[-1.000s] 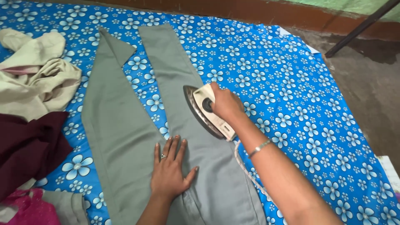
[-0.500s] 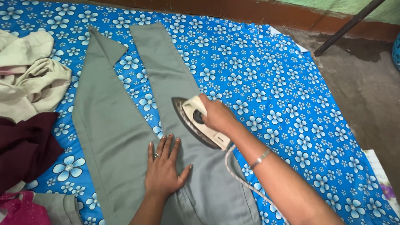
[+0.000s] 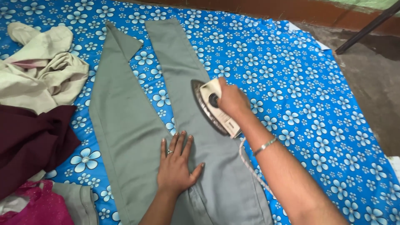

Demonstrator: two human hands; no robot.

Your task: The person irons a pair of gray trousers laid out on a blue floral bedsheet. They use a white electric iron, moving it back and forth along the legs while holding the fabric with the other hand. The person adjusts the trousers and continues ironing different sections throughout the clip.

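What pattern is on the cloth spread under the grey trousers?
Bright blue cloth printed with white flowers, seen clearly in the head view.

A cream cloth (image 3: pixel 41 71), maroon cloth (image 3: pixel 29 141) and pink garment (image 3: pixel 37 206) lie heaped together.

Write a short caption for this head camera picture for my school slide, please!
Right hand presses an iron on grey trousers while the left hand holds them flat on a blue flowered sheet.
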